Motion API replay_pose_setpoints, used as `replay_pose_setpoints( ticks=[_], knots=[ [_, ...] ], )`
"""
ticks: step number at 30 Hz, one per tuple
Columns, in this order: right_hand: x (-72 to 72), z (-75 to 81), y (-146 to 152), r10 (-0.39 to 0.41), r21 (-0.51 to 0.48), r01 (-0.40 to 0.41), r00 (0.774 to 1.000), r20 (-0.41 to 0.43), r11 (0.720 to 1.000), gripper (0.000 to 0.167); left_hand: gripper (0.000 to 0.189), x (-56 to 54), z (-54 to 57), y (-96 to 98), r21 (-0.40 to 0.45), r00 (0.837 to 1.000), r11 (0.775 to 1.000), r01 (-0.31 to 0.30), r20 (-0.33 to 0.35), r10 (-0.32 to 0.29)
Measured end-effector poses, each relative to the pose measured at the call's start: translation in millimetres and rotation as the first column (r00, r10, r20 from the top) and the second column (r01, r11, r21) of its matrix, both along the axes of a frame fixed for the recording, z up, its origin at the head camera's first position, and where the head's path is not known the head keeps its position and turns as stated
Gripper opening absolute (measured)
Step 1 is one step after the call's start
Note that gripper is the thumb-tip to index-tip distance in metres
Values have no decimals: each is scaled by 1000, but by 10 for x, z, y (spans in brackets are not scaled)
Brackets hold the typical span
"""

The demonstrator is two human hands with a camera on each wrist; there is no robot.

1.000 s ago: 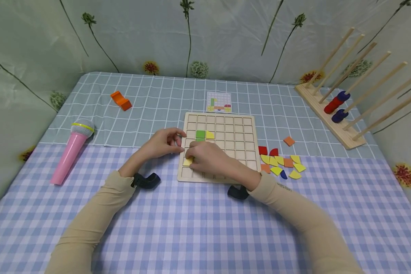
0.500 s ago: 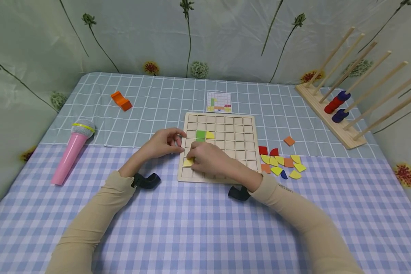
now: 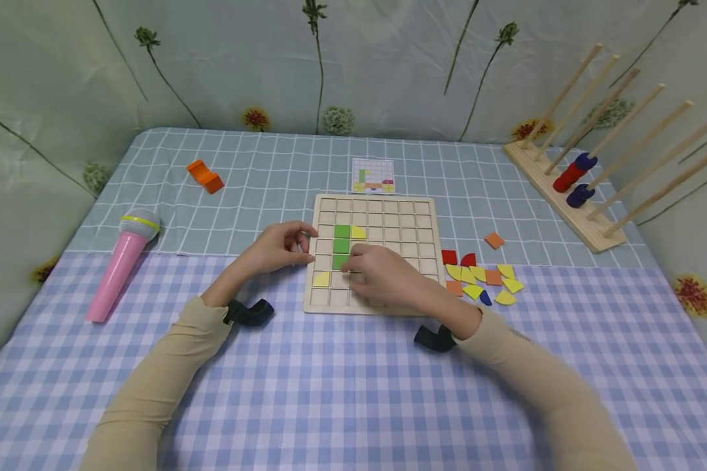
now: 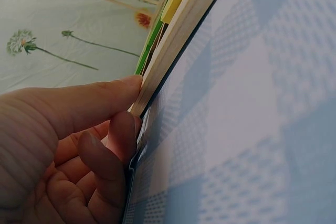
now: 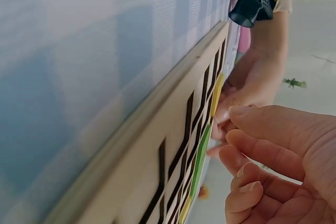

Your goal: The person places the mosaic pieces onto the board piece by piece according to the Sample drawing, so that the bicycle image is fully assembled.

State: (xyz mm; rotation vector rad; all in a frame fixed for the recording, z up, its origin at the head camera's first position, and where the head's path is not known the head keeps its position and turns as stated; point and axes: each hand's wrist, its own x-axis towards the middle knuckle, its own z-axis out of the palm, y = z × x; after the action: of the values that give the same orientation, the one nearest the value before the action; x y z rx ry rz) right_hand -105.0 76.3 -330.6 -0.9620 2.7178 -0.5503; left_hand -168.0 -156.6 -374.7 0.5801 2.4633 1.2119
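Note:
A square wooden grid board (image 3: 409,227) lies on the cloth. Green squares (image 3: 342,246) form a column on it. One yellow quarter-circle (image 3: 358,232) is beside the top green square, and another yellow piece (image 3: 321,279) sits lower left. My left hand (image 3: 277,246) is at the board's left edge, thumb and forefinger apart; in the left wrist view, the thumb (image 4: 100,98) touches the wooden rim. Over the lower middle of the board hovers my right hand (image 3: 383,275), near the lowest green square and partly covering it. In the right wrist view, its relaxed fingers (image 5: 262,156) hold nothing.
Loose yellow, red, orange and blue pieces (image 3: 473,275) lie right of the board. A pattern card (image 3: 373,175) is behind it. Farther out are a pink toy microphone (image 3: 118,265), an orange curved block (image 3: 205,176) and a wooden peg stand (image 3: 565,196) with rings.
My right hand has drawn back to the right from the lower-left yellow piece, uncovering it and the lower green squares. My left hand has stayed at the board's edge.

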Motion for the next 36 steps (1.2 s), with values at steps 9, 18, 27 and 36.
replay_pose_setpoints(
  ticks=[9,18,27,36],
  knots=[
    [86,-26,366,-94,-59,91,995,-41,994,21,41,7,7,13,-15,1000,1000,-15,16,15],
    [141,-72,781,-154,-153,141,985,-77,978,20,41,11,8,9,-14,1000,1000,-20,15,20],
    [179,-117,1214,-250,-159,232,963,-101,960,19,41,8,7,7,-11,1000,1000,-18,15,18],
    [256,-117,1508,-363,-32,361,926,-102,932,21,41,0,-6,-2,0,1000,1000,-6,8,6]
  ],
)
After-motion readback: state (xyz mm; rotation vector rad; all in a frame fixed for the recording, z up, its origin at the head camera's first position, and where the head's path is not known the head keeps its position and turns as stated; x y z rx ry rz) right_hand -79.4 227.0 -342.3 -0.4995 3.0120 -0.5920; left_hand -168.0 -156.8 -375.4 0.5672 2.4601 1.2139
